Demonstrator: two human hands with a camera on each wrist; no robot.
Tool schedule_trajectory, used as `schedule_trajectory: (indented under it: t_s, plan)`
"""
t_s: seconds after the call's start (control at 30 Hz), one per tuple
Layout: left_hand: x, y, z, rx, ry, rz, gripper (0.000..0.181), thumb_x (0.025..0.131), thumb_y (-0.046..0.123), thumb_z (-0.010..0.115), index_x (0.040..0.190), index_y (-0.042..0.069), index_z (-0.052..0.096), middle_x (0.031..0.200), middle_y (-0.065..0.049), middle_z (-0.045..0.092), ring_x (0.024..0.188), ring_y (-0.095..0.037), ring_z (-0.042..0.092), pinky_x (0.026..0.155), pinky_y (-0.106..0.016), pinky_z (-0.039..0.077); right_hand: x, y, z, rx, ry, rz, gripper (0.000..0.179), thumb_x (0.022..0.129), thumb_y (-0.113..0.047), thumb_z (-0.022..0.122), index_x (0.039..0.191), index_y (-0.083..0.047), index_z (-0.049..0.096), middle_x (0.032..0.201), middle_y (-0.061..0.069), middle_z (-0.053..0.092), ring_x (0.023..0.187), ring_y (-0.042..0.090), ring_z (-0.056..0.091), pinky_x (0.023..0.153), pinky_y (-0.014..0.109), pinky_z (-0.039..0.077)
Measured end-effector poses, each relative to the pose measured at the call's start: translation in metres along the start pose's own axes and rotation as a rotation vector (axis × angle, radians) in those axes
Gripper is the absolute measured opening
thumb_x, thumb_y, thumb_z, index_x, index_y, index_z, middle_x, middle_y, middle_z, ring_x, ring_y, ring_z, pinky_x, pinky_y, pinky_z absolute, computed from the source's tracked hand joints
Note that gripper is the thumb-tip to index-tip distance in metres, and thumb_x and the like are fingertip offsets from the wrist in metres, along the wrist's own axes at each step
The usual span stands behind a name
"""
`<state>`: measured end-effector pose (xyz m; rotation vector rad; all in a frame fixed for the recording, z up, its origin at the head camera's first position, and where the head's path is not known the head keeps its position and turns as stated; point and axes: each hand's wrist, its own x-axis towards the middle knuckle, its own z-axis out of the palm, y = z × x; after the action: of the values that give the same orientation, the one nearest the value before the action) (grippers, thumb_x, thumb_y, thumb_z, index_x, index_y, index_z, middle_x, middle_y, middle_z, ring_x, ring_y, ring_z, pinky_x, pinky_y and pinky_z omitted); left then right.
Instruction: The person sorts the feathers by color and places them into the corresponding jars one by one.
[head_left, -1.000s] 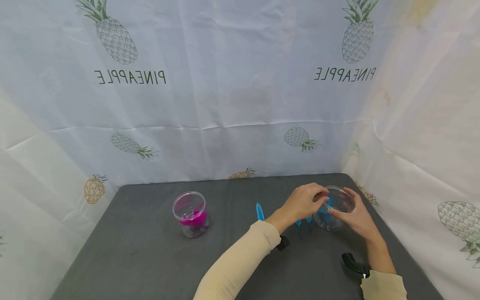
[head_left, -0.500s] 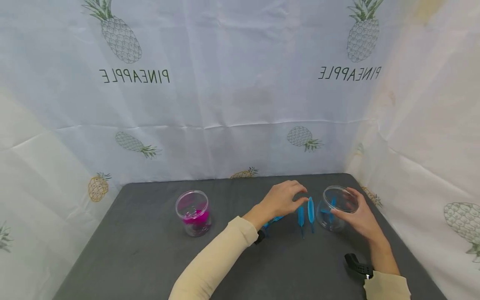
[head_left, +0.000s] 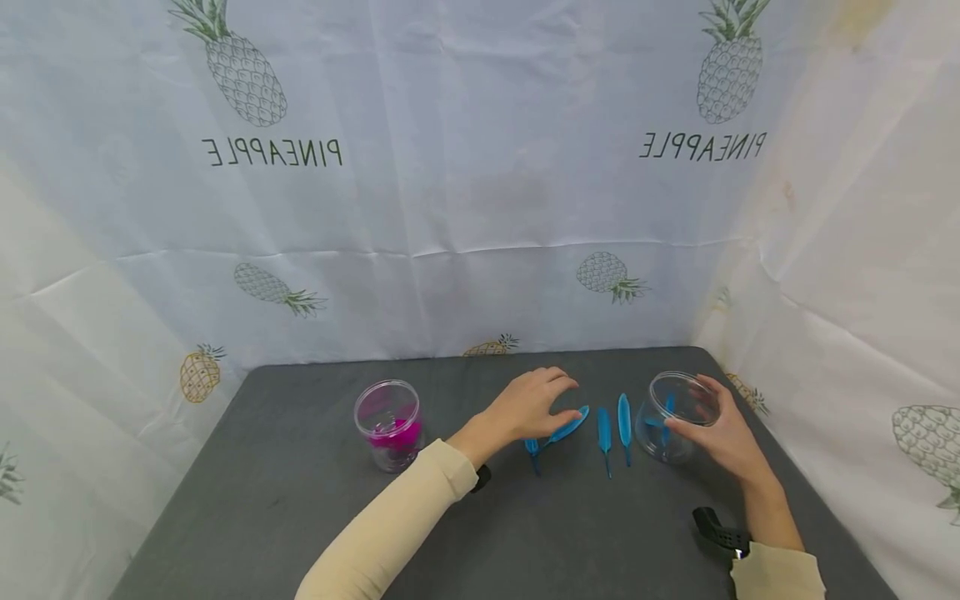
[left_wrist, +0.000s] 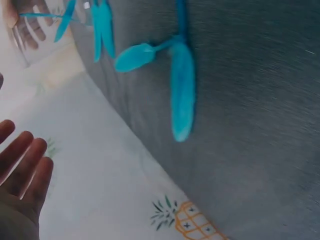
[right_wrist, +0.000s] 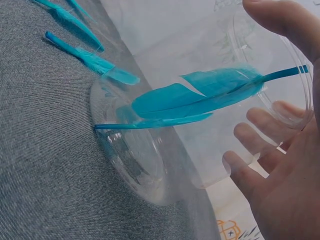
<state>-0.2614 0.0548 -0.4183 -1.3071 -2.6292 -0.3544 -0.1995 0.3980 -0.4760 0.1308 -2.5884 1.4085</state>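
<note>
My right hand (head_left: 722, 429) grips a clear plastic jar (head_left: 654, 442) near its rim, fingers and thumb around the wall. Inside the jar are two blue feathers (right_wrist: 200, 95), one upright with its quill toward the rim, the other low near the base. My left hand (head_left: 525, 403) is spread over the table with nothing between its fingers, thumb close to a slanted blue feather (head_left: 572, 425). Just below that hand lies another blue feather (head_left: 532, 448), partly hidden by it. Two more feathers, a shorter one (head_left: 604, 429) and a longer one (head_left: 625, 419), lie side by side left of the jar.
A second clear jar (head_left: 362, 425) with bright pink contents stands on the left part of the dark grey table (head_left: 247, 500). White pineapple-print cloth (head_left: 480, 192) hangs behind the table and along both sides.
My left hand has moved left from the jar's mouth, across the two side-by-side feathers, to the slanted feather. The right hand keeps hold of the jar in the same place.
</note>
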Motion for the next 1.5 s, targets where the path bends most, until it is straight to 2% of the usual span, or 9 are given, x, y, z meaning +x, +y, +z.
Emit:
schedule_trajectory:
  t_s: [0.33, 0.53, 0.83, 1.07, 1.2, 1.23, 1.3, 1.43, 1.5]
  plan:
    - [-0.04, -0.016, 0.014, 0.046, -0.151, -0.088, 0.082, 0.095, 0.066, 0.055, 0.153, 0.01, 0.044, 0.151, -0.008, 0.047, 0.137, -0.023, 0.048, 0.111, -0.04, 0.043, 0.001, 0.0, 0.0, 0.014, -0.001, -0.006, 0.103, 0.093, -0.02, 0.077, 0.16, 0.001, 0.001, 0.159, 0.033, 0.022, 0.142, 0.055, 0.024, 0.092, -0.002, 0.033]
    - [-0.054, -0.022, 0.026, 0.02, -0.202, -0.146, 0.093, 0.091, 0.072, 0.056, 0.157, 0.009, 0.037, 0.159, -0.011, 0.039, 0.145, -0.027, 0.038, 0.117, -0.046, 0.036, 0.001, 0.0, 0.001, 0.011, 0.004, -0.011, 0.102, 0.093, -0.02, 0.077, 0.16, 0.001, 0.002, 0.158, 0.032, 0.023, 0.141, 0.056, 0.024, 0.091, -0.003, 0.032]
    - [-0.061, -0.025, 0.043, -0.017, -0.3, -0.222, 0.107, 0.084, 0.08, 0.058, 0.161, 0.012, 0.029, 0.165, -0.01, 0.028, 0.152, -0.027, 0.026, 0.123, -0.046, 0.025, 0.001, 0.0, 0.0, 0.013, 0.004, -0.011, 0.101, 0.094, -0.02, 0.076, 0.16, 0.0, 0.002, 0.158, 0.033, 0.022, 0.142, 0.056, 0.023, 0.091, -0.004, 0.03]
    - [-0.059, -0.024, 0.049, -0.027, -0.336, -0.224, 0.108, 0.083, 0.08, 0.059, 0.161, 0.011, 0.029, 0.166, -0.009, 0.027, 0.153, -0.024, 0.025, 0.123, -0.044, 0.024, 0.0, 0.0, 0.0, 0.011, 0.002, -0.003, 0.102, 0.093, -0.02, 0.077, 0.16, 0.001, 0.002, 0.158, 0.033, 0.022, 0.142, 0.056, 0.024, 0.091, -0.004, 0.031]
    - [-0.059, -0.025, 0.053, -0.02, -0.357, -0.23, 0.106, 0.083, 0.08, 0.059, 0.159, 0.011, 0.033, 0.165, -0.008, 0.03, 0.152, -0.023, 0.028, 0.122, -0.043, 0.027, 0.0, -0.002, 0.0, 0.003, -0.011, 0.016, 0.102, 0.094, -0.022, 0.076, 0.16, 0.0, 0.001, 0.159, 0.033, 0.02, 0.143, 0.055, 0.024, 0.105, 0.012, 0.04]
    - [-0.059, -0.025, 0.054, -0.019, -0.363, -0.234, 0.106, 0.083, 0.08, 0.059, 0.159, 0.011, 0.034, 0.164, -0.008, 0.031, 0.151, -0.023, 0.029, 0.122, -0.043, 0.027, 0.0, -0.002, 0.0, 0.001, -0.011, 0.021, 0.103, 0.094, -0.023, 0.076, 0.16, -0.001, 0.001, 0.159, 0.033, 0.021, 0.143, 0.055, 0.024, 0.105, 0.014, 0.041]
    - [-0.058, -0.025, 0.057, -0.014, -0.373, -0.239, 0.105, 0.083, 0.08, 0.059, 0.158, 0.012, 0.036, 0.164, -0.007, 0.032, 0.151, -0.022, 0.029, 0.122, -0.042, 0.028, 0.0, -0.002, 0.001, 0.003, -0.011, 0.019, 0.103, 0.094, -0.022, 0.076, 0.16, -0.001, 0.001, 0.159, 0.033, 0.021, 0.143, 0.055, 0.024, 0.105, 0.014, 0.041]
    - [-0.057, -0.024, 0.059, 0.002, -0.381, -0.246, 0.102, 0.083, 0.081, 0.058, 0.157, 0.013, 0.04, 0.162, -0.005, 0.035, 0.15, -0.021, 0.031, 0.121, -0.042, 0.029, 0.0, -0.001, 0.001, 0.011, -0.009, 0.01, 0.102, 0.094, -0.022, 0.076, 0.16, 0.0, 0.001, 0.159, 0.033, 0.021, 0.142, 0.056, 0.023, 0.094, -0.001, 0.033]
    - [-0.055, -0.023, 0.06, 0.014, -0.38, -0.247, 0.101, 0.084, 0.081, 0.057, 0.156, 0.013, 0.042, 0.161, -0.005, 0.036, 0.149, -0.022, 0.032, 0.12, -0.042, 0.031, -0.001, -0.001, 0.0, 0.012, -0.01, 0.009, 0.102, 0.094, -0.022, 0.076, 0.16, 0.0, 0.001, 0.159, 0.033, 0.02, 0.143, 0.056, 0.023, 0.094, -0.002, 0.032]
